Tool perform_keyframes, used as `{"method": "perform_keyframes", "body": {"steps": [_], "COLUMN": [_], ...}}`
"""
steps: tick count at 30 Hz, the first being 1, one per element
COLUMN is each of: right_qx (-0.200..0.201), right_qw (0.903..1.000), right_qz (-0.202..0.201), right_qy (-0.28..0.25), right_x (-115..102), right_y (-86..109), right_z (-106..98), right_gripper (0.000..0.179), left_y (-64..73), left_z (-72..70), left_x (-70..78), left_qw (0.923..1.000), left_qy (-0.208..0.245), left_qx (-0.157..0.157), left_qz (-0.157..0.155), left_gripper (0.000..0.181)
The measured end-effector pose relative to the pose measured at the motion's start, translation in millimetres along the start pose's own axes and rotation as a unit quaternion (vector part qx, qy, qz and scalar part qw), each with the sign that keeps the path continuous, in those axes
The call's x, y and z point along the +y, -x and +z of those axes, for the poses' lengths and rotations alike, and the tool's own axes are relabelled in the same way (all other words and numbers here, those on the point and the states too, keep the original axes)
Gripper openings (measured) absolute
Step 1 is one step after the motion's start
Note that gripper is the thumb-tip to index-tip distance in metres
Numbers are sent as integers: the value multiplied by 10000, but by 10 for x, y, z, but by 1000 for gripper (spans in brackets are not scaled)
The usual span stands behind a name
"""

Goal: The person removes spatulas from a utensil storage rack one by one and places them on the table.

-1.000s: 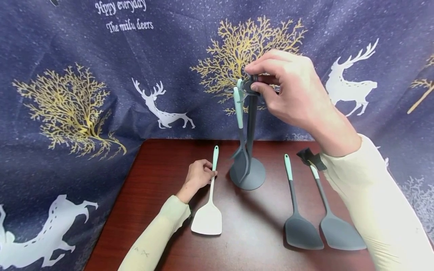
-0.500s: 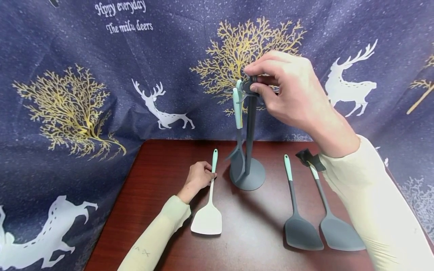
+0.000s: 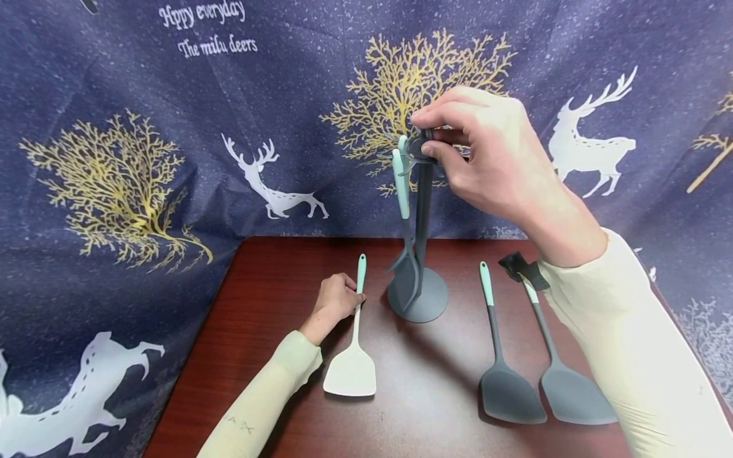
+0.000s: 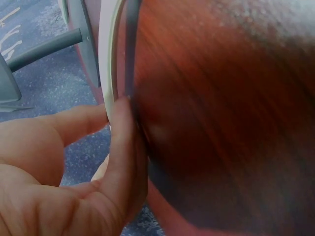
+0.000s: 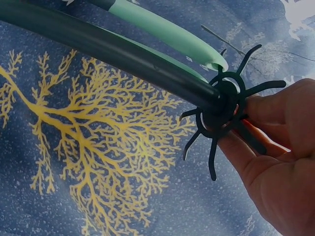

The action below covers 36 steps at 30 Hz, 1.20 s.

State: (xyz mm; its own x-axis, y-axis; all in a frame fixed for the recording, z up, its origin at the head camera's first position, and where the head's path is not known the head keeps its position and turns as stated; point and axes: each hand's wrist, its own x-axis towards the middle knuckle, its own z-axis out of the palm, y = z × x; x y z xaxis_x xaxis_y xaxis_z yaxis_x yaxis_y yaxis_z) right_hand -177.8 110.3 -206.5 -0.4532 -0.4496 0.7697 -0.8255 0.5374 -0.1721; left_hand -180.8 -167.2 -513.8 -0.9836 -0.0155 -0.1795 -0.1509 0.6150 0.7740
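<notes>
My left hand [image 3: 336, 298] pinches a white spatula [image 3: 350, 370] where its mint handle meets the white shaft; the broad blade points toward me, low over the table. In the left wrist view, thumb and fingers close on its slim shaft [image 4: 107, 59]. At the top of a dark grey utensil stand [image 3: 424, 203], my right hand [image 3: 495, 152] grips the knob above the hook ring. The right wrist view shows that ring of curved hooks [image 5: 212, 160] from below. Mint-handled grey utensils [image 3: 401, 184] hang on its left side, partly overlapping each other.
Two dark grey spatulas with mint handles, a nearer-middle one [image 3: 509, 391] and a right one [image 3: 575, 391], lie on the right of the brown table [image 3: 258, 286]. A black strap-like piece [image 3: 522, 270] shows by the right sleeve. A deer-print cloth [image 3: 286, 83] hangs behind.
The white spatula's handle end has shifted slightly down and left in my left hand's pinch. The hanging utensils have swung and turned a little. My right hand keeps its place on the stand.
</notes>
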Motion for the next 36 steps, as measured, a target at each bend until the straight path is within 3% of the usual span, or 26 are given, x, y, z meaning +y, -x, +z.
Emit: {"method": "perform_keyframes", "body": {"steps": [29,36], "right_qx": [0,-19], "right_qw": [10000,10000], "right_qz": [-9,13], "right_qy": [24,26], "right_x": [4,-3], "right_y": [7,2], "right_z": [7,-2], "right_gripper": [22,22], "left_y": [-14,-6], "left_z": [-19,-118], "left_x": [-5,25], "left_qw": [9996,9981], "left_qy": [-53,-556], "left_qx": [-159,-154], "left_qz": [-240,-201], "left_gripper": [19,23]}}
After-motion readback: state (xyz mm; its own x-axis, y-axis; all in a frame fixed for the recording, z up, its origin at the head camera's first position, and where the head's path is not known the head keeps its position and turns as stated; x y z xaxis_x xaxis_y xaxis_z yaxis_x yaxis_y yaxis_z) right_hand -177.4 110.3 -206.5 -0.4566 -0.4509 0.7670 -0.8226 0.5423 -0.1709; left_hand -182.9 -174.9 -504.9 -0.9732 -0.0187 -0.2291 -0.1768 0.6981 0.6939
